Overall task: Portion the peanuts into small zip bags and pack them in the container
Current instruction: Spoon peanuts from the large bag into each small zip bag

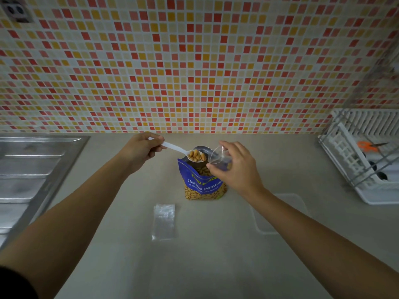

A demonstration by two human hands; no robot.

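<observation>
A blue bag of salted peanuts (203,184) stands open on the counter. My left hand (141,151) grips a white plastic spoon (179,150) whose bowl is heaped with peanuts, held over the bag's mouth. My right hand (234,167) pinches a small clear zip bag (218,157) with its mouth open toward the spoon, just right of the bowl. A spare clear zip bag (164,221) lies flat on the counter in front of the peanut bag. A clear plastic container (287,203) sits at the right, partly hidden by my right forearm.
A steel sink drainboard (36,175) fills the left side. A white dish rack (364,156) with orange-handled scissors (367,146) stands at the right. A mosaic tile wall (194,61) backs the beige counter (205,262).
</observation>
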